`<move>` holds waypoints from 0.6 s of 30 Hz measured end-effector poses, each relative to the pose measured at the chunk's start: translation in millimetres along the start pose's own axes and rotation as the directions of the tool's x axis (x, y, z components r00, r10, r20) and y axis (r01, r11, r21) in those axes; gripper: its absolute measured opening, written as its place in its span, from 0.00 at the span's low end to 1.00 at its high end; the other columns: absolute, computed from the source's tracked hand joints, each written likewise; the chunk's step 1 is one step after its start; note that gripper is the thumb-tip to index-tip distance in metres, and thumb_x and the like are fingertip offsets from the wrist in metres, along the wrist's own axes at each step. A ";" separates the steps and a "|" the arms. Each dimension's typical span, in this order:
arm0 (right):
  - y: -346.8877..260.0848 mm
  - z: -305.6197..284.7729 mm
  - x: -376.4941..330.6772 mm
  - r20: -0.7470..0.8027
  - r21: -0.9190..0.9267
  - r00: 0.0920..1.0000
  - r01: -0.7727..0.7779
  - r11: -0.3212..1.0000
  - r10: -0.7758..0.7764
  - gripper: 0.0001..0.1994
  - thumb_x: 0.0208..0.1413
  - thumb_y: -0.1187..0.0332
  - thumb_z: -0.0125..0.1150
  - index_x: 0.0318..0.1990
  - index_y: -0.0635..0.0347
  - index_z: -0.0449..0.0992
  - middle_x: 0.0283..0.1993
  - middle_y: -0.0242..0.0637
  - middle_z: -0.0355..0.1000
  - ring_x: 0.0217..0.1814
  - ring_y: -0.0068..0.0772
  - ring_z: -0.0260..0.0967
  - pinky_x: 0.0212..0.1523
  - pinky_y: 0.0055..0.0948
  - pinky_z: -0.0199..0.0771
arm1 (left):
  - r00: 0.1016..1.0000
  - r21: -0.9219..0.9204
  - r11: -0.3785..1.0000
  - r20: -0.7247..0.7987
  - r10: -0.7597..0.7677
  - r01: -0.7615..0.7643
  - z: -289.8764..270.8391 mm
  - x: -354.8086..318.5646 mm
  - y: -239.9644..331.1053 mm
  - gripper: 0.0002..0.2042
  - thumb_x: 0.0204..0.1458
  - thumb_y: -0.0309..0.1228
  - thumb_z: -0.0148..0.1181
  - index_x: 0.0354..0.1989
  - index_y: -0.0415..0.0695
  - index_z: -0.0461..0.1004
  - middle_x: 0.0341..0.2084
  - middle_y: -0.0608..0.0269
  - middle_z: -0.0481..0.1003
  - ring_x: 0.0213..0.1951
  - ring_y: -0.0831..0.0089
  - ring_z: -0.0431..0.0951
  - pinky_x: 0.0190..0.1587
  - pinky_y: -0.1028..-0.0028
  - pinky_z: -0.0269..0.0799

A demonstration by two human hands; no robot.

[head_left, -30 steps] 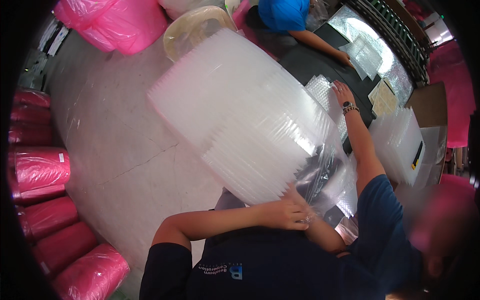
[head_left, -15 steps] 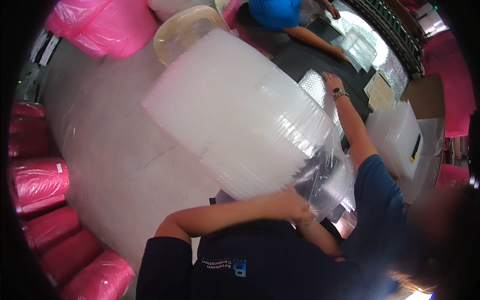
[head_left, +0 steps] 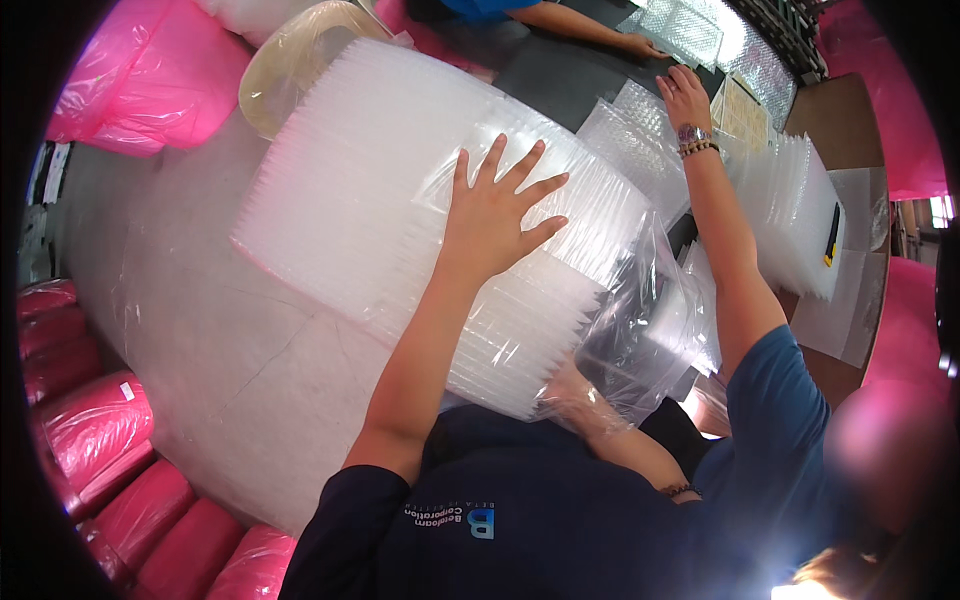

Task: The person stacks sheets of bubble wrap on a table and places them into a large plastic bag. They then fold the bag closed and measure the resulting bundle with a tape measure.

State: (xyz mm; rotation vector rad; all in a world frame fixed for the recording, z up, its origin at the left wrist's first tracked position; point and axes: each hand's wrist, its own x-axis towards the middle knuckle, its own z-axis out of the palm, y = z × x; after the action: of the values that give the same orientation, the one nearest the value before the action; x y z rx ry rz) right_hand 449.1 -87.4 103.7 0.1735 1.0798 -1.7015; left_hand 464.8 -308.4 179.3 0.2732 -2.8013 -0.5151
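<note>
In the middle lies a large bundle of stacked translucent plastic sheets (head_left: 360,170) with toothed edges, partly inside a clear plastic bag (head_left: 625,330). My left hand (head_left: 500,215) is open, fingers spread, flat on top of the bundle over the film. Low on the bundle's near right side is my right hand (head_left: 578,398), against its edge at the mouth of the bag. Its fingers are hidden by the sheets and film, so I cannot make out what they grip.
On my right, a co-worker's hand (head_left: 685,95) with a watch reaches over bubble wrap pouches (head_left: 635,140) on a dark table (head_left: 560,60). Another person's arm (head_left: 590,30) is beyond. A sheet stack (head_left: 790,215) carries a cutter (head_left: 832,237). Pink rolls (head_left: 95,420) line the left.
My left hand has moved from near my right hand up onto the bundle and spread flat. The co-worker's watch hand has reached farther away. The view has shifted somewhat.
</note>
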 end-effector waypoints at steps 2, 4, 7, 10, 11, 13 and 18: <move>-73.0 -6.5 59.0 0.053 -0.581 0.906 0.369 0.725 -0.419 0.19 0.57 0.54 0.42 0.49 0.55 0.68 0.50 0.35 0.67 0.56 0.35 0.61 0.56 0.36 0.63 | 0.999 0.014 0.999 -0.021 -0.040 0.040 -5.9 -8.0 -7.5 0.22 0.49 0.58 0.48 0.53 0.70 0.68 0.62 0.75 0.56 0.65 0.60 0.49 0.64 0.47 0.35; -165.1 -16.2 123.4 0.369 -0.919 0.636 0.357 -0.166 -0.678 0.18 0.57 0.56 0.42 0.48 0.55 0.69 0.49 0.36 0.67 0.56 0.35 0.61 0.56 0.36 0.62 | 0.999 0.008 0.999 -0.033 -0.042 0.042 -7.0 -9.0 -10.2 0.22 0.49 0.57 0.48 0.53 0.71 0.68 0.62 0.74 0.57 0.65 0.60 0.49 0.64 0.47 0.35; -254.2 -36.9 193.5 0.618 -0.673 0.491 -0.073 -0.736 -0.614 0.15 0.56 0.59 0.43 0.45 0.55 0.71 0.48 0.37 0.68 0.55 0.35 0.61 0.56 0.36 0.62 | 0.996 -0.024 1.000 -0.090 -0.008 0.006 -5.9 -9.1 -7.4 0.21 0.48 0.55 0.52 0.51 0.66 0.70 0.60 0.74 0.59 0.64 0.61 0.52 0.63 0.49 0.37; -269.4 -66.3 228.2 0.684 -0.520 0.497 -0.181 -0.835 -0.534 0.13 0.56 0.63 0.44 0.42 0.55 0.72 0.46 0.37 0.68 0.54 0.36 0.61 0.56 0.35 0.61 | 0.978 -0.542 0.828 0.056 0.203 -0.141 -5.1 -35.9 8.1 0.19 0.44 0.45 0.60 0.46 0.55 0.72 0.46 0.65 0.70 0.56 0.64 0.63 0.62 0.55 0.45; -264.4 -72.1 238.9 0.698 -0.485 0.502 -0.193 -0.853 -0.511 0.12 0.55 0.64 0.44 0.41 0.55 0.73 0.46 0.38 0.68 0.54 0.36 0.61 0.56 0.35 0.61 | 0.899 -0.575 0.764 0.107 0.425 -0.293 -9.6 -56.5 27.2 0.21 0.42 0.41 0.62 0.47 0.53 0.71 0.42 0.62 0.70 0.54 0.64 0.64 0.62 0.57 0.45; -268.4 -98.8 242.9 0.713 -0.376 0.533 -0.257 -0.890 -0.455 0.11 0.55 0.66 0.45 0.40 0.56 0.74 0.45 0.38 0.69 0.54 0.36 0.61 0.57 0.35 0.60 | 0.745 -0.771 0.544 0.140 0.652 -0.331 -15.3 -108.0 62.4 0.20 0.43 0.38 0.59 0.47 0.50 0.70 0.45 0.62 0.69 0.55 0.65 0.63 0.63 0.57 0.45; -256.8 -79.5 263.1 0.576 -0.809 0.142 -0.046 -0.586 -0.805 0.11 0.54 0.70 0.45 0.40 0.58 0.74 0.46 0.41 0.68 0.55 0.38 0.61 0.59 0.35 0.57 | 0.772 0.009 0.779 0.139 0.620 -0.627 3.2 -177.9 86.6 0.16 0.46 0.33 0.50 0.43 0.41 0.72 0.42 0.61 0.71 0.50 0.65 0.69 0.60 0.62 0.54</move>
State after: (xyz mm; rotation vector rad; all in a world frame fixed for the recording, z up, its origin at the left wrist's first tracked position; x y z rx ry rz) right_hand 95.9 -204.7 49.8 -1.5069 3.3938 -0.8475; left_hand 620.0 -186.4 166.5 -0.6986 -2.7890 -0.2940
